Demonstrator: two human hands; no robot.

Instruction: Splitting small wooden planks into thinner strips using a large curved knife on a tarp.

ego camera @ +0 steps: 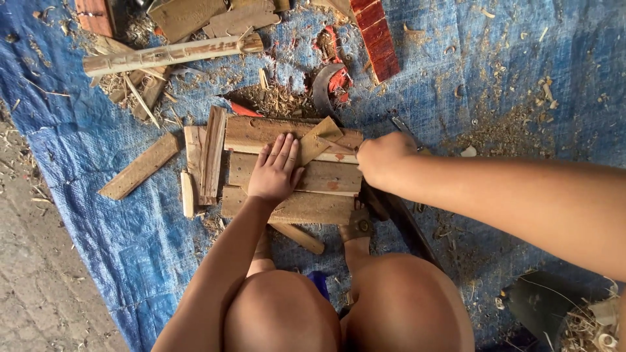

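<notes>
Head view, looking down past the two bent knees of a squatting person. Just beyond the knees lies a stack of flat, weathered brown wooden boards point(293, 176) on a blue woven tarpaulin point(98, 169) spread over the ground; this stack serves as the landmark.

The left hand point(275, 173) rests palm-down on the middle of the stack, its fingers pressed together and pointing away from the body, the fingertips touching a small wedge-shaped offcut of pale wood point(317, 140) that lies tilted on the top board. The right hand point(380, 158) is at the right edge of the stack, closed in a fist around the handle of a dark, long-bladed cutting tool point(398, 218), whose blade runs back toward the right knee; the grip itself is mostly hidden by the knuckles.

For sound work, the holding hand is best kept flat and well back from the line of the blade, the offcut steadied against the board beneath, and the stack seated level so it cannot rock.

Left of the stack lie several narrow brown wooden strips point(205, 156). Beyond it are wood shavings, a curved grey metal blade point(324, 88), a red-painted slat point(376, 36) and a long pale wooden stake point(173, 53).
</notes>
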